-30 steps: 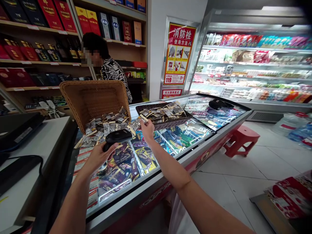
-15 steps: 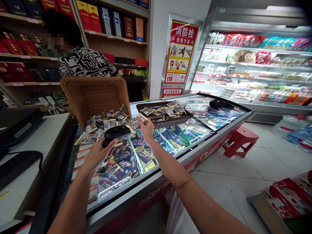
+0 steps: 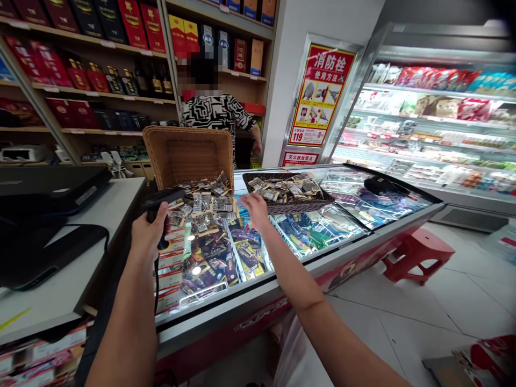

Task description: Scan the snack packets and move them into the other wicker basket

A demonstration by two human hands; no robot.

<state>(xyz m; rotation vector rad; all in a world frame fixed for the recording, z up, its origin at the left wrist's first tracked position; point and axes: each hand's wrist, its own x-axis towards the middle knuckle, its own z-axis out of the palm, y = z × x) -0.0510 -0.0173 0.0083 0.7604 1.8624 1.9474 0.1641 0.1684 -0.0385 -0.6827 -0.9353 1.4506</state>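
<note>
My left hand [image 3: 147,231] is wrapped round the handle of a black barcode scanner [image 3: 163,198], held over the left end of a glass-topped freezer. My right hand [image 3: 257,210] hovers between two baskets, its fingers stretched out to the left beside the loose packets; I see nothing held in it. A tan wicker basket [image 3: 187,156] lies tipped on its side, with small clear packets [image 3: 205,203] spread from its mouth onto the glass. Right of my right hand stands a dark woven basket [image 3: 292,204] heaped with similar packets [image 3: 286,188].
Wrapped goods [image 3: 248,255] lie under the freezer glass. A counter [image 3: 100,226] with black devices is at the left. Behind the baskets stands a person [image 3: 209,115] in a patterned shirt. A red stool [image 3: 419,255] stands right of the freezer; a black object [image 3: 382,185] lies on its far end.
The scanner has moved left, away from the packets. My right hand has let go of a packet, its fingers now apart. The person behind has moved, and the view has shifted left.
</note>
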